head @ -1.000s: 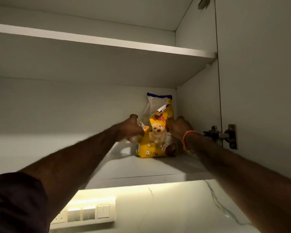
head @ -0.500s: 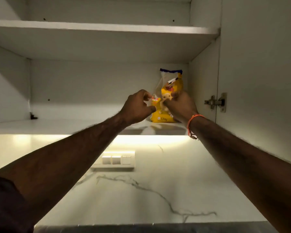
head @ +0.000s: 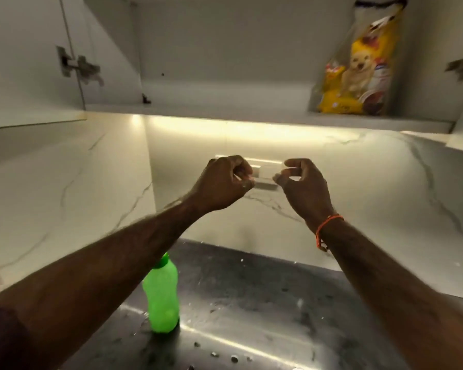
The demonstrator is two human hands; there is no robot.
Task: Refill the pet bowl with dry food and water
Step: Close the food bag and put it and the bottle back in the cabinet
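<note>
Two hands, left [head: 226, 182] and right [head: 304, 184], each grip curled narrow, apparently holding nothing. The food bag [head: 357, 65] stands on the shelf above my right grip; I'd clasp both its sides, lifting upright.

Both arms raised forward; left hand [head: 225, 182] loosely fisted, right hand [head: 304, 185] fingers curled, pinching, apart.

White open cabinet [head: 225, 113], lit strip beneath; veined marble wall [head: 372, 188]; dark speckled counter [head: 265, 303].
</note>
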